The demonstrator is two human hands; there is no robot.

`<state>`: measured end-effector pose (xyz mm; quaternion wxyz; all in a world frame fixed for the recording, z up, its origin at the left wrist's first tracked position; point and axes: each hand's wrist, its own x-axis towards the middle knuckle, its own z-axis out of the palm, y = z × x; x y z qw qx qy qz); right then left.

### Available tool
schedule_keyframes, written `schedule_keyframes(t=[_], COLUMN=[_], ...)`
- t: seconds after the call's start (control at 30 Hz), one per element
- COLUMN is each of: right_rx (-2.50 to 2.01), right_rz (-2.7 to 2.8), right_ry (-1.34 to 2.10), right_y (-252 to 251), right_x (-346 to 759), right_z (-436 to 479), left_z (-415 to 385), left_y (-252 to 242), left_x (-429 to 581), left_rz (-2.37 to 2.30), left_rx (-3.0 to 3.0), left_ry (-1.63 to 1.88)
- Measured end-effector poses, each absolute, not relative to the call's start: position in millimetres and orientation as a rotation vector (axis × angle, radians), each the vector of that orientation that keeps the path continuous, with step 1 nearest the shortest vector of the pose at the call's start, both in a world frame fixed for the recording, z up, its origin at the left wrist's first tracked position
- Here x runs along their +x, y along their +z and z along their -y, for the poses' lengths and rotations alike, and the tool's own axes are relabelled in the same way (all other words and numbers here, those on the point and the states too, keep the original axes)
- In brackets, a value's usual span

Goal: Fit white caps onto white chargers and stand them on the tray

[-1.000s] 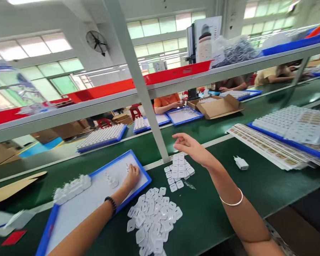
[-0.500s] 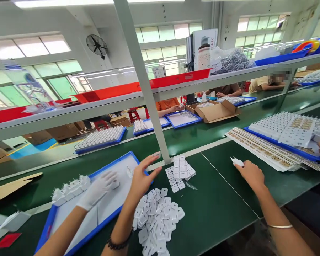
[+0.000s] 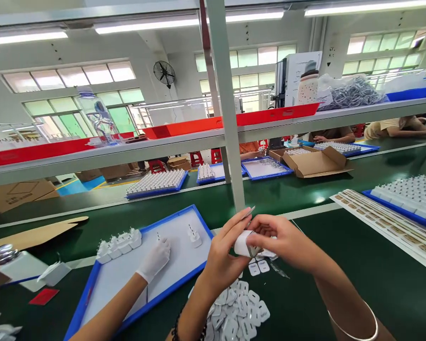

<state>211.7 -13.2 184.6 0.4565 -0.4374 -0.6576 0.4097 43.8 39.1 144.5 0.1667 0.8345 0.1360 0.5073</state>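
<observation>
Close together above the table, my left hand (image 3: 222, 251) and my right hand (image 3: 286, 239) both grip a white plug adapter (image 3: 242, 243). Its pins are hidden from me. A thin, pale flat piece (image 3: 249, 211) shows at the fingertips of my left hand; it looks like one of the white square covers, but I cannot be sure. Just below my hands lies a heap of white square covers (image 3: 234, 310). A few more flat covers (image 3: 259, 267) lie behind it, partly hidden by my hands.
At left, a co-worker's white-gloved hand (image 3: 155, 260) works over a blue-rimmed tray (image 3: 117, 289) holding several adapters (image 3: 119, 245). Stacked printed sheets (image 3: 386, 227) and another adapter-filled tray (image 3: 408, 201) lie at right. A metal post (image 3: 230, 118) rises behind my hands.
My right hand has brought the adapter leftward from the right side to my left hand, which now grips it too. The gloved hand has shifted within the tray. The view has turned left.
</observation>
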Motion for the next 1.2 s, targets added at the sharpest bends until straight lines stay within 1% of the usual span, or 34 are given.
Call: schedule_keyframes(t=[0.07, 0.17, 0.3, 0.87, 0.97, 1.07, 1.13, 1.2], right_rx=[-0.927, -0.838, -0.741, -0.816, -0.824, -0.817, -0.786, -0.751], right_rz=[1.510, 1.315, 1.270, 1.192, 1.161, 1.109, 1.116, 1.169], right_ry=[1.063, 0.996, 1.088, 0.925, 0.887, 0.841, 0.911, 1.087], right_y=[183, 178, 174, 169, 169, 168, 169, 169], right_x=[214, 214, 202, 194, 195, 200, 202, 201], right_z=[6, -4, -15, -15, -17, -18, -16, -12], left_z=[-40, -41, -41, -39, -44, -49, -51, -53], left_y=[150, 158, 162, 166, 162, 157, 155, 154], left_x=[36, 29, 25, 30, 31, 29, 27, 25], left_rz=[-0.430, -0.398, -0.280, -0.393, -0.384, -0.456, -0.570, -0.666], left_rx=[2.192, 1.795, 1.464, 1.414, 1.340, 1.391, 1.532, 1.680], left_ry=[1.405, 1.215, 1.083, 1.007, 1.067, 1.230, 1.361, 1.493])
